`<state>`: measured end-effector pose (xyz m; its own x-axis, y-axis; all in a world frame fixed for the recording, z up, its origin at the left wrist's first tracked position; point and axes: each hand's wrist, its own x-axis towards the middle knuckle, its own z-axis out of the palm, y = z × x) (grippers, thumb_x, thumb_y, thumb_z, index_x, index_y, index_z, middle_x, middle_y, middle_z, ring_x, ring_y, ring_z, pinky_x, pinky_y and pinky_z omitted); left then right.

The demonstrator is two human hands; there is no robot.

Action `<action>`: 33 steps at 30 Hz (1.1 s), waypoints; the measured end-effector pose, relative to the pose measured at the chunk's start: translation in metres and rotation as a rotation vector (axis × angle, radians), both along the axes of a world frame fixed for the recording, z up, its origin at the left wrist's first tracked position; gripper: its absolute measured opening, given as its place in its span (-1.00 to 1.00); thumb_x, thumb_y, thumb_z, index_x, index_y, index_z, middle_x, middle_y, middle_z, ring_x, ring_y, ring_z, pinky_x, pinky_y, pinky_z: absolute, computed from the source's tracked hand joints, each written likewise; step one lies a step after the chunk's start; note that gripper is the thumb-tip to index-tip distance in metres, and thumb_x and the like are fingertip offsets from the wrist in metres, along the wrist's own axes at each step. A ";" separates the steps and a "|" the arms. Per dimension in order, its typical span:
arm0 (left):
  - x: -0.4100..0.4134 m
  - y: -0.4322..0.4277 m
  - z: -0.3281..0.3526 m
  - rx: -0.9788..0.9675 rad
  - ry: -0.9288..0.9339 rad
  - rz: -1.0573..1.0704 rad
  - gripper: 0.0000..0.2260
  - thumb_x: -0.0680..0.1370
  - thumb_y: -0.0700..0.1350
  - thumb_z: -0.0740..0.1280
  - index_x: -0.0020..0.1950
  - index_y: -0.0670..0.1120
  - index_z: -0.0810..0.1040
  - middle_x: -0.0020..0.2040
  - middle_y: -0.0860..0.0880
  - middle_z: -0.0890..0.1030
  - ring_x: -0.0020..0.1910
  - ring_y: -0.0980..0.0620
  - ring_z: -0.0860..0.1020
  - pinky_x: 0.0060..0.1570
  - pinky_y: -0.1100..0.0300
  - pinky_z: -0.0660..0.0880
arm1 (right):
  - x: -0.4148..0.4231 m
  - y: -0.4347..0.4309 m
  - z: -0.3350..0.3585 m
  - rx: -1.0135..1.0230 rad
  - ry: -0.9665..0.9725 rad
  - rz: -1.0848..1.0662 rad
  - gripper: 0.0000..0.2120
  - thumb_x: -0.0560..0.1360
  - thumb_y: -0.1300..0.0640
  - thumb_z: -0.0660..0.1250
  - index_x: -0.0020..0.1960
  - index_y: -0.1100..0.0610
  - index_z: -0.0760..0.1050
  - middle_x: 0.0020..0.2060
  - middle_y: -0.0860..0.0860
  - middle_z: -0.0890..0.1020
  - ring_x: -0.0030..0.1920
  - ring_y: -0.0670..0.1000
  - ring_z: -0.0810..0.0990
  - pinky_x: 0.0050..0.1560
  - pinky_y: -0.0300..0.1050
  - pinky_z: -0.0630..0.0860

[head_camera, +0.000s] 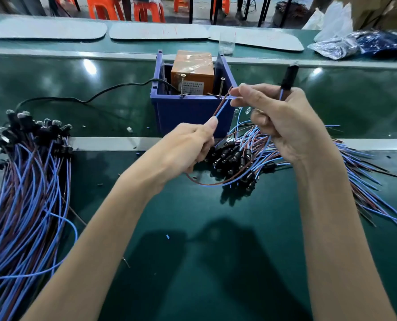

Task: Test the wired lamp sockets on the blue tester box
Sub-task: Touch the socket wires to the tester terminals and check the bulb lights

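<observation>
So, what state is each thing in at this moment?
left hand: pinches the wire pair.
right hand: pinches the wire ends, grips the black socket upright.
wire pair: straight between both hands, ends by the right screw, contact unclear.
blue tester box: top open, black cable running in.
left bundle: sockets with bulbs fitted, lying flat.

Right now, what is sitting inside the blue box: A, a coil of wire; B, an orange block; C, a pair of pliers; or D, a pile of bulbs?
B: an orange block wrapped in clear tape stands inside the blue box, behind the two screws at its front rim.
</observation>
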<state>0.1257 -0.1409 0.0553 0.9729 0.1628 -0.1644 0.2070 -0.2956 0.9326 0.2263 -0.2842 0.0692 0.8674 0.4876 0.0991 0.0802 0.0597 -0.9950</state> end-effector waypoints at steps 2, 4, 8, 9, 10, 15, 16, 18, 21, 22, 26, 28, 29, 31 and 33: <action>0.000 0.001 0.000 0.020 0.003 -0.007 -0.55 0.65 0.12 0.07 -0.39 -0.03 0.21 -0.51 0.12 0.21 -0.56 0.14 0.15 -0.56 0.32 0.14 | 0.000 0.000 0.000 -0.002 0.001 0.017 -0.92 0.47 0.15 0.42 -0.17 0.12 0.67 -0.28 0.03 0.69 -0.54 -0.18 0.28 -0.59 -0.42 0.13; 0.000 0.003 -0.001 0.033 0.005 -0.018 -0.56 0.65 0.12 0.07 -0.39 -0.03 0.21 -0.49 0.10 0.20 -0.55 0.14 0.15 -0.54 0.31 0.12 | -0.001 0.001 -0.001 -0.019 0.005 0.019 -0.94 0.45 0.18 0.44 -0.19 0.14 0.65 -0.30 0.04 0.69 -0.54 -0.17 0.29 -0.58 -0.42 0.14; 0.001 0.004 -0.003 0.062 0.009 -0.026 -0.55 0.65 0.13 0.07 -0.40 -0.03 0.23 -0.52 0.11 0.21 -0.56 0.14 0.14 -0.53 0.27 0.11 | -0.003 0.004 -0.003 -0.067 0.000 0.014 -0.95 0.44 0.24 0.44 -0.20 0.18 0.62 -0.37 0.02 0.67 -0.56 -0.18 0.30 -0.58 -0.42 0.17; 0.002 0.004 -0.004 0.066 0.008 -0.026 -0.54 0.65 0.13 0.07 -0.41 -0.03 0.25 -0.53 0.12 0.21 -0.57 0.14 0.14 -0.52 0.27 0.12 | -0.003 0.004 -0.002 -0.073 0.001 0.015 -0.95 0.44 0.25 0.44 -0.20 0.18 0.61 -0.38 0.01 0.66 -0.56 -0.18 0.29 -0.58 -0.42 0.17; 0.002 0.004 -0.005 0.070 0.008 -0.024 -0.53 0.65 0.14 0.08 -0.41 -0.03 0.27 -0.54 0.13 0.22 -0.58 0.15 0.15 -0.52 0.26 0.12 | -0.003 0.004 -0.002 -0.077 0.002 0.014 -0.94 0.44 0.25 0.44 -0.21 0.18 0.61 -0.39 0.00 0.66 -0.56 -0.18 0.29 -0.59 -0.41 0.16; 0.003 0.002 -0.005 -0.001 -0.063 0.016 -0.58 0.65 0.15 0.07 -0.33 -0.03 0.36 -0.51 0.14 0.27 -0.53 0.16 0.20 -0.52 0.29 0.15 | -0.003 0.005 -0.001 -0.131 -0.004 0.018 -0.90 0.47 0.25 0.41 -0.22 0.16 0.58 -0.42 -0.03 0.63 -0.56 -0.18 0.24 -0.58 -0.40 0.14; 0.003 0.001 -0.005 -0.005 -0.106 0.028 -0.60 0.66 0.11 0.07 -0.31 -0.04 0.35 -0.50 0.14 0.27 -0.53 0.16 0.20 -0.54 0.33 0.16 | -0.003 0.005 -0.001 -0.142 -0.005 0.025 -0.89 0.48 0.24 0.41 -0.23 0.15 0.57 -0.43 -0.04 0.62 -0.56 -0.18 0.24 -0.58 -0.41 0.14; 0.003 0.001 -0.005 0.018 -0.181 0.038 -0.64 0.67 0.03 0.08 -0.29 -0.05 0.33 -0.52 0.15 0.26 -0.55 0.19 0.19 -0.56 0.37 0.16 | -0.004 0.006 0.000 -0.159 -0.008 0.040 -0.88 0.49 0.24 0.39 -0.23 0.15 0.56 -0.43 -0.06 0.61 -0.56 -0.19 0.23 -0.58 -0.41 0.14; 0.002 0.003 -0.004 0.056 -0.218 0.041 -0.66 0.68 -0.02 0.09 -0.29 -0.06 0.31 -0.54 0.16 0.24 -0.56 0.18 0.18 -0.56 0.38 0.15 | -0.005 0.009 -0.001 -0.150 0.002 0.040 -0.87 0.52 0.26 0.36 -0.22 0.18 0.53 -0.45 -0.08 0.58 -0.57 -0.20 0.22 -0.59 -0.42 0.13; 0.002 0.004 -0.004 0.069 -0.220 0.041 -0.65 0.68 -0.03 0.09 -0.30 -0.06 0.30 -0.54 0.15 0.24 -0.56 0.18 0.17 -0.56 0.37 0.14 | -0.005 0.010 -0.001 -0.143 0.010 0.028 -0.86 0.52 0.26 0.35 -0.22 0.18 0.53 -0.46 -0.09 0.57 -0.58 -0.20 0.22 -0.60 -0.42 0.13; 0.001 0.005 -0.004 0.132 -0.231 0.059 -0.63 0.67 -0.05 0.13 -0.35 -0.04 0.30 -0.52 0.14 0.25 -0.53 0.17 0.18 -0.53 0.35 0.15 | -0.007 0.014 -0.004 -0.148 0.030 -0.012 -0.82 0.54 0.28 0.32 -0.25 0.17 0.51 -0.50 -0.12 0.53 -0.62 -0.20 0.25 -0.60 -0.43 0.14; 0.001 0.006 -0.004 0.173 -0.237 0.074 -0.61 0.66 -0.05 0.15 -0.38 -0.03 0.30 -0.49 0.12 0.26 -0.48 0.13 0.20 -0.44 0.27 0.17 | -0.008 0.018 -0.005 -0.145 0.042 -0.029 -0.81 0.54 0.29 0.31 -0.25 0.17 0.50 -0.47 -0.09 0.52 -0.62 -0.21 0.25 -0.60 -0.42 0.14; 0.000 0.007 -0.004 0.191 -0.236 0.083 -0.60 0.66 -0.04 0.15 -0.39 -0.03 0.30 -0.49 0.11 0.27 -0.46 0.12 0.21 -0.41 0.24 0.17 | -0.007 0.020 -0.006 -0.128 0.056 -0.050 -0.80 0.55 0.29 0.29 -0.26 0.17 0.49 -0.46 -0.07 0.51 -0.62 -0.21 0.25 -0.60 -0.41 0.14; -0.001 0.012 -0.003 0.220 -0.232 0.106 -0.60 0.66 -0.03 0.16 -0.39 -0.04 0.31 -0.50 0.11 0.27 -0.48 0.12 0.20 -0.43 0.24 0.16 | -0.005 0.022 -0.006 -0.047 0.112 -0.136 -0.77 0.57 0.30 0.24 -0.26 0.15 0.43 -0.41 -0.04 0.45 -0.61 -0.21 0.22 -0.61 -0.40 0.11; -0.002 0.018 -0.001 0.232 -0.244 0.114 -0.60 0.66 -0.04 0.15 -0.38 -0.04 0.30 -0.53 0.13 0.25 -0.52 0.15 0.18 -0.50 0.30 0.14 | -0.001 0.021 -0.007 0.039 0.152 -0.200 -0.77 0.58 0.31 0.22 -0.24 0.15 0.41 -0.37 -0.01 0.43 -0.60 -0.21 0.20 -0.62 -0.39 0.10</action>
<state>0.1237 -0.1234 0.0542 0.9525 0.2780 0.1243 0.0304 -0.4930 0.8695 0.2251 -0.2634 0.0627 0.9525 0.3036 -0.0250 -0.0567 0.0959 -0.9938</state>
